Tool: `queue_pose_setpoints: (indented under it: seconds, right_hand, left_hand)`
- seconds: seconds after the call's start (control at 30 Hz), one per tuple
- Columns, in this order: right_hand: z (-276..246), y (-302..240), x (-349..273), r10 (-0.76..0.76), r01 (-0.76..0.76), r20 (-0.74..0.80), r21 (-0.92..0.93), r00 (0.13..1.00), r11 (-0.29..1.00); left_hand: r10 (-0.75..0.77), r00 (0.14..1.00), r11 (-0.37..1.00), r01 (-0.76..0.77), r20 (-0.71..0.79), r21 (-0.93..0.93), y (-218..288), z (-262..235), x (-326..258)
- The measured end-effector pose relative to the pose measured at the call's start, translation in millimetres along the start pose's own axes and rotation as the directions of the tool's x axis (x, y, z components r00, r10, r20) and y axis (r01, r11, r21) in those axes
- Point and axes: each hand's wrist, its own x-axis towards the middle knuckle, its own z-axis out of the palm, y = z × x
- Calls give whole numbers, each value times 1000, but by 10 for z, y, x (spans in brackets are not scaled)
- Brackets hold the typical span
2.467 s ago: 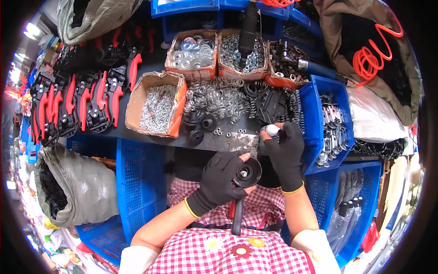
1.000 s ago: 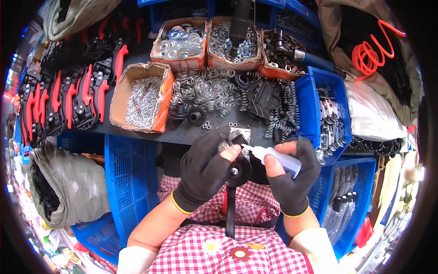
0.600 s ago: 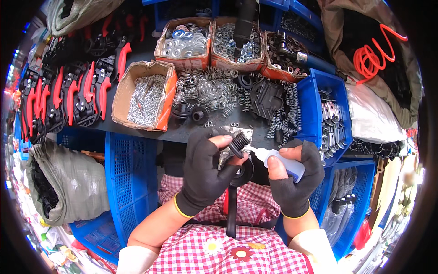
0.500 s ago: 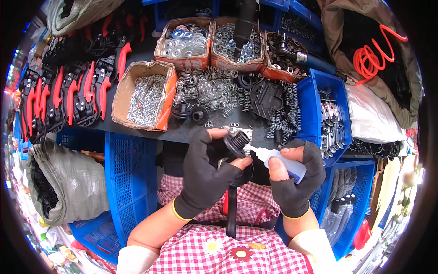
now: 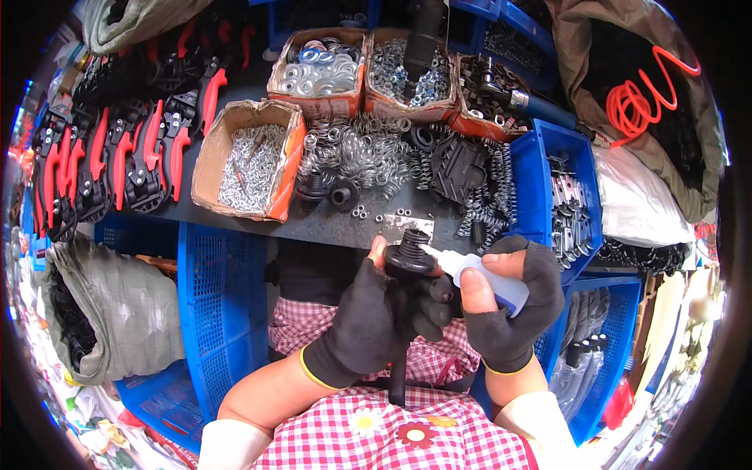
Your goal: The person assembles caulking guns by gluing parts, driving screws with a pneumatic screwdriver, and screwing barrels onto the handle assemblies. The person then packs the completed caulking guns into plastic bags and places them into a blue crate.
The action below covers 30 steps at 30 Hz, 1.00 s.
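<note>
My left hand [image 5: 352,325], in a black fingerless glove, is closed around a black threaded fitting [image 5: 410,252] with a wide round flange. The fitting's ribbed neck points upward. In my right hand [image 5: 521,317], gloved the same way, a white squeeze bottle [image 5: 500,287] lies tilted between thumb and fingers. Its thin nozzle reaches left to the fitting's threads; whether it touches them I cannot tell. A black rod [image 5: 398,376] shows below my left hand, and how it joins the fitting is hidden. Small metal rings [image 5: 360,211] lie on the bench just beyond.
Cardboard boxes hold rivet-like pieces [image 5: 254,168], washers [image 5: 321,77] and nuts [image 5: 392,66]. Loose springs [image 5: 360,153] are heaped mid-bench. A blue bin [image 5: 540,188] with metal parts stands right; red-handled black tools [image 5: 149,157] lie left. A dark power driver [image 5: 423,43] hangs above.
My left hand has turned the fitting from leaning right to nearly upright, with the fingers now below its flange. The bottle in my right hand has stayed almost in place.
</note>
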Motion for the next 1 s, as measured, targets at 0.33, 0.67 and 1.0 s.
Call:
queue_pose_setpoints:
  seconds: [0.33, 0.67, 1.0]
  right_hand:
    - [-11, -14, 7, -15, 10, 57, 84, 998, 996]
    - [62, 508, -94, 600, -566, 213, 662, 771, 492]
    - [706, 1067, -131, 291, -229, 300, -226, 909, 947]
  left_hand:
    - [-100, 960, 930, 183, 262, -317, -39, -118, -28]
    - [-28, 970, 921, 119, 242, -370, 132, -299, -92]
    - [532, 822, 240, -378, 205, 894, 225, -379, -273]
